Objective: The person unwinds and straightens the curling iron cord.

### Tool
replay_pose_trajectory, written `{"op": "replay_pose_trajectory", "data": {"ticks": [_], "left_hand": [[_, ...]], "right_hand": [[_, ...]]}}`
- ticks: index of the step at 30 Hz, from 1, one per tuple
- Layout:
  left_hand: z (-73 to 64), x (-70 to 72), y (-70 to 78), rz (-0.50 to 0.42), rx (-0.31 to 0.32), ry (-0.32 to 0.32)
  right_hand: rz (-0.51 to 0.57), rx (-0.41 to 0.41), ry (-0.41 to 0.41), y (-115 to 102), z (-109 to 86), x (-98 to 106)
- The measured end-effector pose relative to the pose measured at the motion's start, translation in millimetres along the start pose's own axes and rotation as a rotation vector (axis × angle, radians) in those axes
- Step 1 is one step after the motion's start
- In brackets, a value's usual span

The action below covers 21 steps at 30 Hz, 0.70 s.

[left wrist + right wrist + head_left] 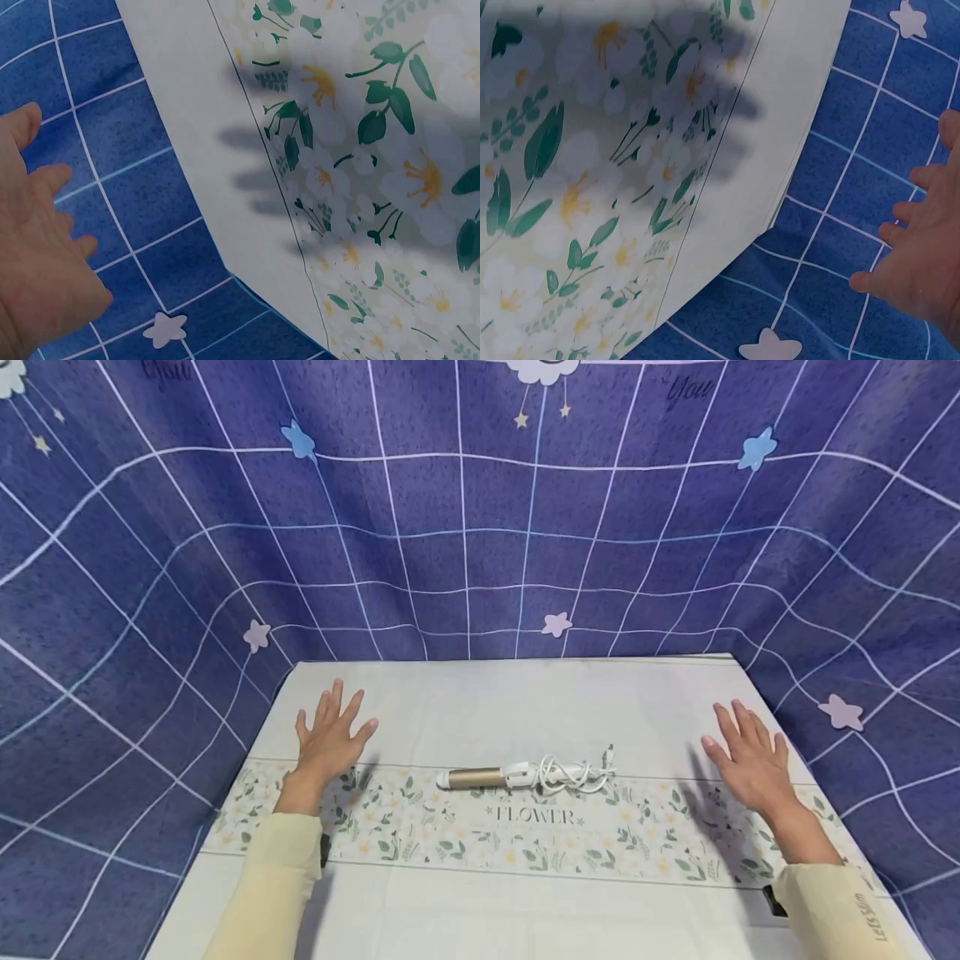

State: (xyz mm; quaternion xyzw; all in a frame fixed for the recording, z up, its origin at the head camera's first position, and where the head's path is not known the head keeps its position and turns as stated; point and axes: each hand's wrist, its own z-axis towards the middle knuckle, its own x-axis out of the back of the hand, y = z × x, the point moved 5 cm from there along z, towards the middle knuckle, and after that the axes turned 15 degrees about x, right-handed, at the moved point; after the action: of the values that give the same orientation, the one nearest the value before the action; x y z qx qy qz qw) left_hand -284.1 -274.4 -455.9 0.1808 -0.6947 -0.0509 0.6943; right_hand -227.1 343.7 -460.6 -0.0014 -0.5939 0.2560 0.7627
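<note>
A curling iron [480,777] with a gold barrel and white handle lies across the middle of the table. Its white cord [573,774] is wound in loops around the handle, with the plug end sticking up at the right. To the left of it, my left hand [327,745] is held over the table with fingers spread, holding nothing. On the far right my right hand [752,766] is likewise spread and holds nothing. Each wrist view shows its own hand, the left hand [52,247] and the right hand [922,240], with the fingers extended.
A white tablecloth [510,702] with a floral band and the word FLOWER covers the table. Behind it and on both sides hangs a blue curtain [480,560] with white grid lines, stars and clouds. Both hands cast shadows on the cloth.
</note>
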Motion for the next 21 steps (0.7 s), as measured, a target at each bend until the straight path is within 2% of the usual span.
{"op": "replay_pose_trajectory", "data": {"ticks": [9, 21], "left_hand": [[-2.9, -2.6, 11.5, -0.061, -0.042, 0.014], [-6.0, -4.5, 39.5, -0.113, -0.124, 0.124]], "right_hand": [[0.052, 0.028, 0.062, -13.6, 7.6, -2.8], [0.12, 0.033, 0.11, -36.4, 21.4, -13.4]]}}
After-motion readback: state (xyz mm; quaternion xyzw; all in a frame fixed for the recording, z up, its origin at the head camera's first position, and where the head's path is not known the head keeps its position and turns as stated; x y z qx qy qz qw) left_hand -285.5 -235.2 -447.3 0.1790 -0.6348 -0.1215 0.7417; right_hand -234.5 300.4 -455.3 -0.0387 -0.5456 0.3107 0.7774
